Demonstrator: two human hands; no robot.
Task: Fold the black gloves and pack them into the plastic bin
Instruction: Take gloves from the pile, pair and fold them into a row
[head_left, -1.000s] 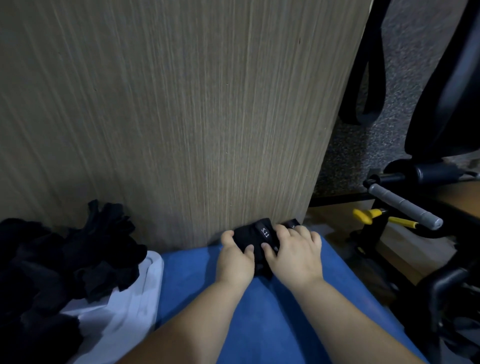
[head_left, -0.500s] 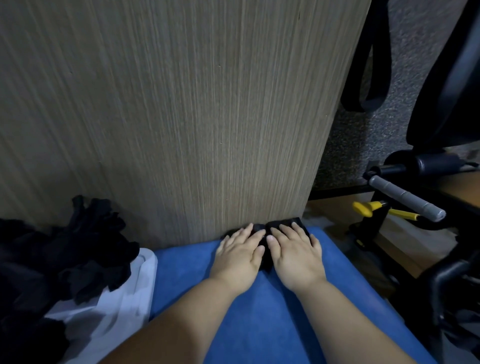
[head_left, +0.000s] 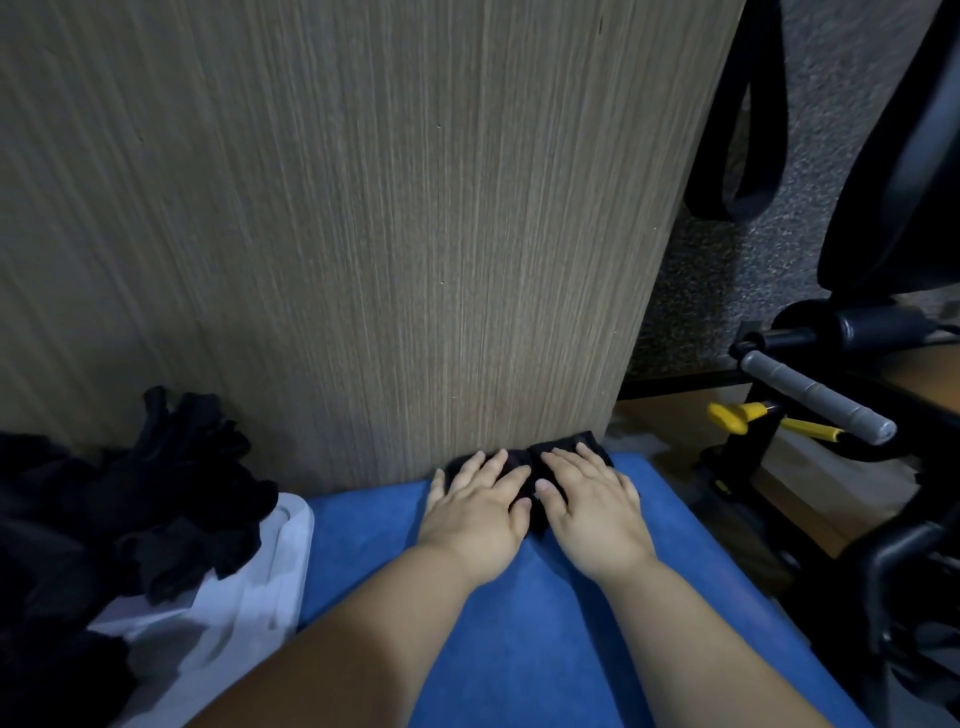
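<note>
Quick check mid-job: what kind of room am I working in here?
Likely an office or home workroom: a wood-grain furniture panel, a black office chair, speckled grey carpet, and a blue padded bench.

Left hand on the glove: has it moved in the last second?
Yes. The left hand has uncurled; its fingers now reach forward over the black glove toward the foot of the wooden panel, lying flat instead of gripping.

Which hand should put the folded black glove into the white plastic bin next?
Probably the left hand: both hands press flat on the folded black glove, but the white plastic bin sits to the left, so the right hand would have to reach across.
</note>
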